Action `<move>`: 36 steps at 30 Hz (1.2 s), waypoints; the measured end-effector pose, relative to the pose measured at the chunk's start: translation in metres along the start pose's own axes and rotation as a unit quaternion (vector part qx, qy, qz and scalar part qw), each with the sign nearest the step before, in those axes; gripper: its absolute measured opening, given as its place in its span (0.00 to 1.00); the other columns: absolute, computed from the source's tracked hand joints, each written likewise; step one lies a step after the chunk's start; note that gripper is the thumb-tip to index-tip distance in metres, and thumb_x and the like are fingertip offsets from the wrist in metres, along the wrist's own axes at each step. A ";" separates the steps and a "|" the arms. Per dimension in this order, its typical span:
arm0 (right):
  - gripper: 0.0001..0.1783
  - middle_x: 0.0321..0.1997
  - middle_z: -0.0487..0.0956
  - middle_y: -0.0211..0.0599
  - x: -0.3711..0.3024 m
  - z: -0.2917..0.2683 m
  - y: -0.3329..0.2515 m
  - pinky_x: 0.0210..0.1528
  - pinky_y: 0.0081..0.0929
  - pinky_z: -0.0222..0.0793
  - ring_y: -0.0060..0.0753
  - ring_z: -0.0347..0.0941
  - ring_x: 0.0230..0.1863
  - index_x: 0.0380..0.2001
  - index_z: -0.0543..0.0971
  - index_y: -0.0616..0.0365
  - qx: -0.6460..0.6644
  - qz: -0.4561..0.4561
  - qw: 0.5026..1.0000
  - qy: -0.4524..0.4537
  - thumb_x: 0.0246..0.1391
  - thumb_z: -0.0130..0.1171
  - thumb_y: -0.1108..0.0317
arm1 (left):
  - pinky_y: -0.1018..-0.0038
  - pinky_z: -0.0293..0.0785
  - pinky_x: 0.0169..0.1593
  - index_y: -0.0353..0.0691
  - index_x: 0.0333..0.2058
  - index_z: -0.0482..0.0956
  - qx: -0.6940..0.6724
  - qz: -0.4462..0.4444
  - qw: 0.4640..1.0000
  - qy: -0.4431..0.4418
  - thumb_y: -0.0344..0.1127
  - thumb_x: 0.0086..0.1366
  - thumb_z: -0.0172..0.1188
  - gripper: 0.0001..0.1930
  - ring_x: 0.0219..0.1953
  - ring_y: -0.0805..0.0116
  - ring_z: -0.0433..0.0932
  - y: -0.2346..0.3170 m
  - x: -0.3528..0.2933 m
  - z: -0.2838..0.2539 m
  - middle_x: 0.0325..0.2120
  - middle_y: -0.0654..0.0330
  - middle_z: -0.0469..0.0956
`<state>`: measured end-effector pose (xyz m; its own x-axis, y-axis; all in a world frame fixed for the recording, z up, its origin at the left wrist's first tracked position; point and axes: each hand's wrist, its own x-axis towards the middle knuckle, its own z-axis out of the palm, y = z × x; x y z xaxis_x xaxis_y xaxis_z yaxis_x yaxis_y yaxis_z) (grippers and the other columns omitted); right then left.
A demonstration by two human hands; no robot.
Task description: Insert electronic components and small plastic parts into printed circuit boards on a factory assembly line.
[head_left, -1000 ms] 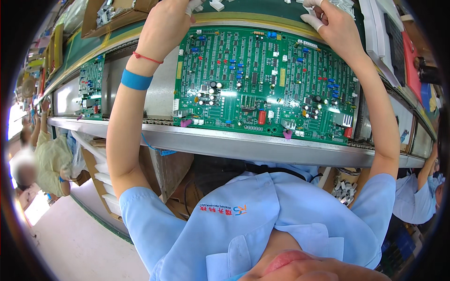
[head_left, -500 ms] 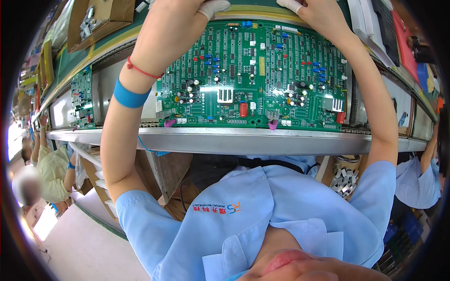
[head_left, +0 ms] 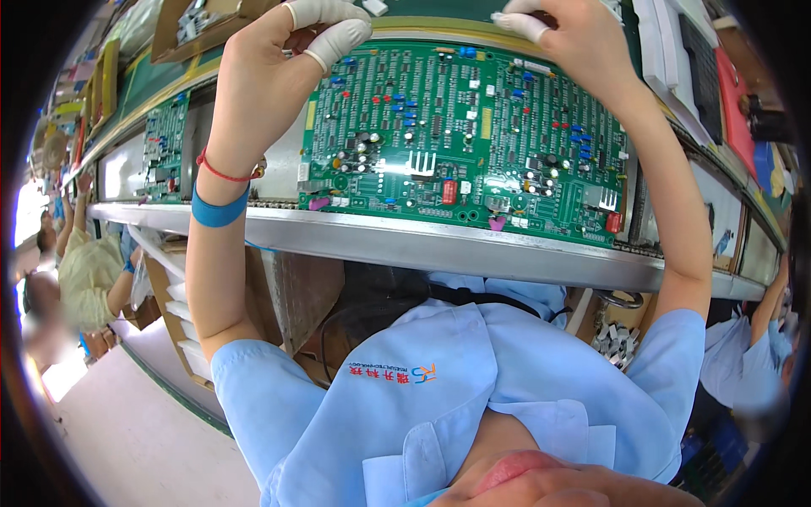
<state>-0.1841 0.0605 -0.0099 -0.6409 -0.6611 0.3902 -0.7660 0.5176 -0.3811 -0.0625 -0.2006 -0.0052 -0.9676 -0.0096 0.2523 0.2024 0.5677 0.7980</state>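
Observation:
Two green circuit boards lie side by side on the rail line in front of me, the left board [head_left: 389, 135] and the right board [head_left: 549, 144]. They carry blue, red and black components and silver heat sinks. Over the far left corner, my left hand [head_left: 291, 63] is closed in a pinch, white finger cots on thumb and fingers; anything between the tips is hidden. A small white part [head_left: 374, 8] lies just beyond those tips. My right hand [head_left: 579, 38], also in finger cots, pinches above the right board's far edge, with something tiny and pale at its fingertips.
A metal rail [head_left: 405, 241] runs along the near edge. Another green board [head_left: 165, 152] sits further left on the line. A cardboard box [head_left: 207, 25] with metal parts stands far left; white trays [head_left: 659, 51] lie far right. Co-workers stand at both sides.
My left hand has come nearer and to the left, so its fingers show more fully. The right hand has shifted slightly, still pinched. The boards appear a little further right and tilted in view.

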 end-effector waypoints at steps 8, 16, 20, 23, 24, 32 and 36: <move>0.10 0.26 0.79 0.42 0.055 0.073 -0.058 0.33 0.37 0.71 0.44 0.77 0.32 0.25 0.81 0.60 -0.031 -0.129 0.987 -0.093 0.49 0.59 0.63 | 0.84 0.71 0.29 0.33 0.40 0.79 0.012 -0.070 0.996 0.048 0.31 0.62 0.61 0.09 0.22 0.79 0.76 0.009 -0.030 -0.019 0.30 0.61 0.82; 0.09 0.26 0.78 0.42 0.062 0.090 -0.073 0.30 0.39 0.71 0.44 0.76 0.30 0.21 0.80 0.59 -0.080 -0.144 0.979 -0.123 0.48 0.58 0.65 | 0.85 0.69 0.27 0.33 0.40 0.76 -0.065 -0.179 0.979 0.080 0.29 0.63 0.59 0.09 0.18 0.78 0.75 0.001 -0.075 -0.041 0.34 0.54 0.83; 0.09 0.25 0.76 0.41 0.060 0.101 -0.071 0.29 0.38 0.71 0.43 0.76 0.29 0.18 0.78 0.59 -0.107 -0.173 0.974 -0.097 0.47 0.57 0.67 | 0.84 0.69 0.30 0.33 0.39 0.75 -0.074 -0.161 0.982 0.064 0.28 0.63 0.58 0.08 0.22 0.79 0.75 -0.002 -0.079 -0.037 0.32 0.55 0.82; 0.08 0.25 0.76 0.42 0.058 0.103 -0.075 0.28 0.38 0.71 0.43 0.76 0.29 0.18 0.78 0.59 -0.111 -0.202 0.969 -0.085 0.46 0.56 0.68 | 0.83 0.69 0.31 0.33 0.39 0.74 -0.109 -0.187 0.976 0.036 0.27 0.63 0.58 0.07 0.23 0.80 0.74 0.010 -0.083 -0.029 0.32 0.56 0.81; 0.08 0.25 0.76 0.42 0.057 0.101 -0.075 0.28 0.38 0.71 0.43 0.76 0.29 0.18 0.78 0.59 -0.112 -0.194 0.971 -0.085 0.46 0.56 0.68 | 0.83 0.71 0.28 0.34 0.38 0.77 -0.123 -0.191 0.973 0.051 0.28 0.60 0.60 0.08 0.24 0.80 0.76 0.014 -0.083 -0.021 0.25 0.63 0.80; 0.11 0.24 0.78 0.46 0.042 0.056 -0.063 0.31 0.41 0.72 0.47 0.77 0.29 0.21 0.79 0.59 -0.100 -0.124 0.984 -0.083 0.49 0.57 0.63 | 0.80 0.75 0.34 0.34 0.38 0.80 -0.114 -0.143 0.983 -0.033 0.23 0.61 0.56 0.08 0.27 0.76 0.78 0.053 -0.093 0.022 0.26 0.61 0.79; 0.10 0.29 0.80 0.44 0.002 0.005 -0.047 0.33 0.37 0.72 0.46 0.78 0.32 0.31 0.80 0.61 0.053 -0.058 0.986 -0.145 0.52 0.58 0.65 | 0.75 0.78 0.40 0.32 0.44 0.78 -0.105 -0.140 0.979 -0.103 0.24 0.63 0.55 0.11 0.38 0.68 0.82 0.062 -0.097 0.040 0.37 0.56 0.81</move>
<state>-0.1488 0.0318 0.0044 -0.4959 -0.8481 0.1867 -0.8144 0.3795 -0.4391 0.0382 -0.1315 -0.0026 -0.9952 0.0373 -0.0910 -0.0698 0.3837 0.9208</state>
